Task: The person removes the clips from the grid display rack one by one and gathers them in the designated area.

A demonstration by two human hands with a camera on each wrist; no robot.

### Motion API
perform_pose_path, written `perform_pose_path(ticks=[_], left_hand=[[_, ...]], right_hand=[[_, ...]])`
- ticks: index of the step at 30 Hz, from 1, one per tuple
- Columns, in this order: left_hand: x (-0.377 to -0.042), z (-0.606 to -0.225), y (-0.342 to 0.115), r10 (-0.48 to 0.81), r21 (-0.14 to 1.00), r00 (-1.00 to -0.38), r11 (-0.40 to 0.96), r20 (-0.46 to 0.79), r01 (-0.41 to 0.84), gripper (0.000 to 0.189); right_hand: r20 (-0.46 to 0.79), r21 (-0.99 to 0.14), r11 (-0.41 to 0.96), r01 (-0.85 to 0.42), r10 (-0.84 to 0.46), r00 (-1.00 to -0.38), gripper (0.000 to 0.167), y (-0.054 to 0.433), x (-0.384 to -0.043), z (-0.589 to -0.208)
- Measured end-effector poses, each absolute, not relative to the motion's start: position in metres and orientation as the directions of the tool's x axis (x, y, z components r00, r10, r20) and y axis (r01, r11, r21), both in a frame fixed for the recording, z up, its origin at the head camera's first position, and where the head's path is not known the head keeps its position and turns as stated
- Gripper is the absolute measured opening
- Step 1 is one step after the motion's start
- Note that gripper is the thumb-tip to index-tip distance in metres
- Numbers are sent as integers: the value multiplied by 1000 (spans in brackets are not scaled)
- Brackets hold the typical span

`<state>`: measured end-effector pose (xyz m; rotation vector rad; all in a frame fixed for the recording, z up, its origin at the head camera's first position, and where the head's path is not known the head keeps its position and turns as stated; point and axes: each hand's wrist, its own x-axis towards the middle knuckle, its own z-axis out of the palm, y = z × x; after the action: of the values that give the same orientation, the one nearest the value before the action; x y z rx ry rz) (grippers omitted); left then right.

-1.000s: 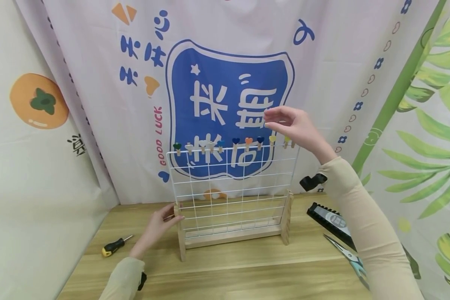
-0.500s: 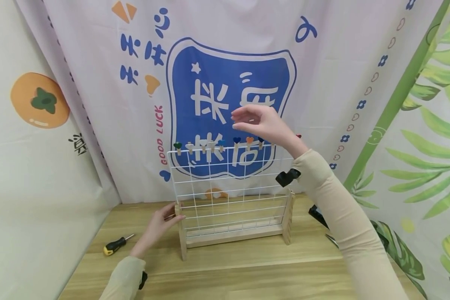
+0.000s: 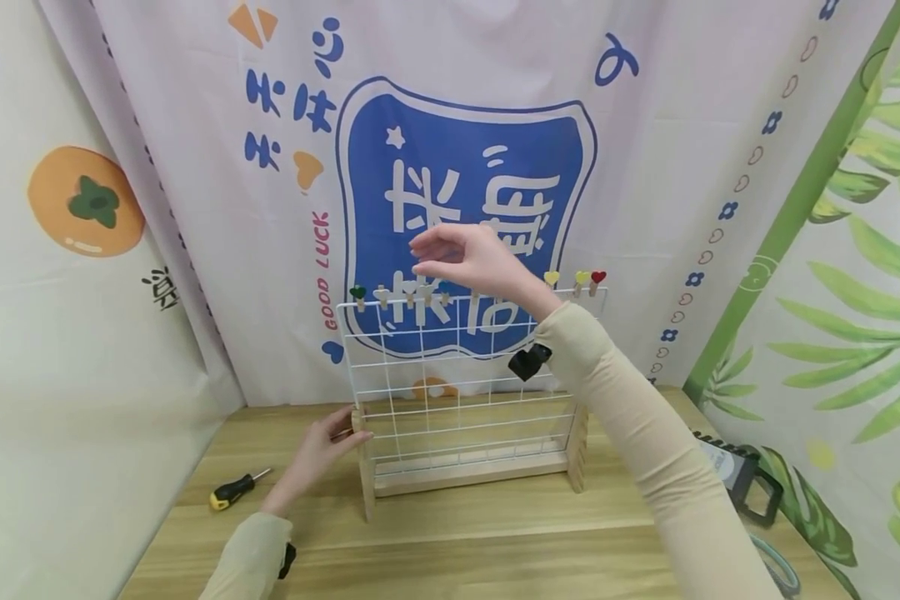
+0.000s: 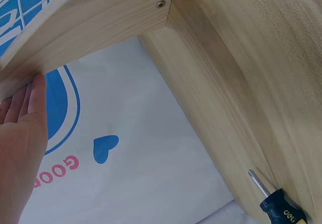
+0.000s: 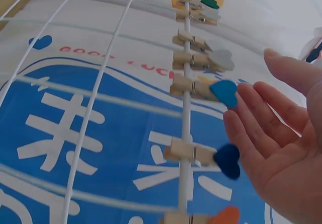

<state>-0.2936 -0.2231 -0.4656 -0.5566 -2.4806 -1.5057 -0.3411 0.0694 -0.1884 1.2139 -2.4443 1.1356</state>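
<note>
A white wire grid rack (image 5: 185, 126) stands upright on its wooden base (image 3: 472, 474). Several small wooden clothespins are clipped along its top wire, topped with hearts: green (image 3: 357, 292), light blue (image 5: 224, 93), dark blue (image 5: 228, 161), orange (image 5: 226, 216), yellow (image 3: 552, 277) and red (image 3: 598, 277). My left hand (image 3: 317, 454) grips the left wooden upright (image 3: 367, 483), thumb in front and fingers behind. Above the top wire, my right hand (image 3: 476, 258) holds nothing, its fingers relaxed. In the right wrist view, its fingertips overlap the edge of the light blue heart.
A black and yellow screwdriver (image 3: 232, 492) lies on the wooden table (image 3: 450, 558) at the left. To the right lie a black-handled tool (image 3: 761, 498) and the teal handle (image 3: 780, 567) of some scissors, both partly behind my right arm. A printed curtain (image 3: 285, 333) hangs behind the rack.
My right hand has moved left above the top wire, from the right end towards the left-hand clothespins. The left hand keeps its grip on the upright.
</note>
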Motion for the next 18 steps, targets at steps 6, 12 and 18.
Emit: perform_pose_path(ticks=[6,12,18], left_hand=[[-294,-466,-222,233,807,-910,422,343,413,42],[-293,-465,-223,235,812,-912,418,337,408,42],[-293,-465,-224,229,809,-916,432,329,398,42]], right_hand=[[444,-547,381,-745,-623,-644,33,52,-339,-187],[448,-505,390,-770,-644,-620,32,34,-336,-183],[424,-471,404,-784,-675,-603,33,17,-333,-180]])
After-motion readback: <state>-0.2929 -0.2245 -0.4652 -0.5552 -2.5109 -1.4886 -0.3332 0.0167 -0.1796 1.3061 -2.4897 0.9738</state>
